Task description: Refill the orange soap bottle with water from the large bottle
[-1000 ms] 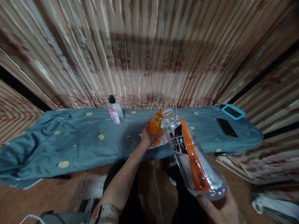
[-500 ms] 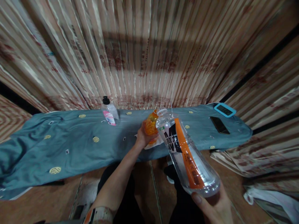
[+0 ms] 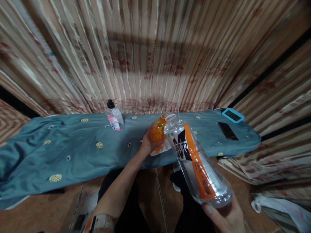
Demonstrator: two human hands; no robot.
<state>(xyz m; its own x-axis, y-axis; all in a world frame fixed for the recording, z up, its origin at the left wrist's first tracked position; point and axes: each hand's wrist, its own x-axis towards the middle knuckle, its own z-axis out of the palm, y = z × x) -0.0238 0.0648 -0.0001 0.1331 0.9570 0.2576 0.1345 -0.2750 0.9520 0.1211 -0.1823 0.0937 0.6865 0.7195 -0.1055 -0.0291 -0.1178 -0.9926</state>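
My left hand (image 3: 148, 142) is wrapped around an orange transparent bottle (image 3: 159, 128) above the middle of the cloth-covered surface. A white tissue or cloth (image 3: 161, 149) lies beneath that bottle. In my right hand (image 3: 224, 212) is the base of a large clear plastic drink bottle (image 3: 198, 161) with an orange, black and silver label. It is tilted, its uncapped neck up and left, beside the mouth of the orange bottle. Whether the two mouths touch, I cannot tell. No liquid can be made out clearly in the clear bottle.
A clear squeeze bottle with black cap (image 3: 114, 117) stands left on the teal patterned cloth (image 3: 80, 149). At the right lie a black phone (image 3: 227, 131) and a blue-framed digital clock (image 3: 233, 115). A pleated curtain (image 3: 145, 58) hangs behind. A white bag (image 3: 279, 207) sits low right.
Both bottles stay in my hands in nearly the same pose. The clear bottle has shifted slightly to the right in view, and the camera has turned a little.
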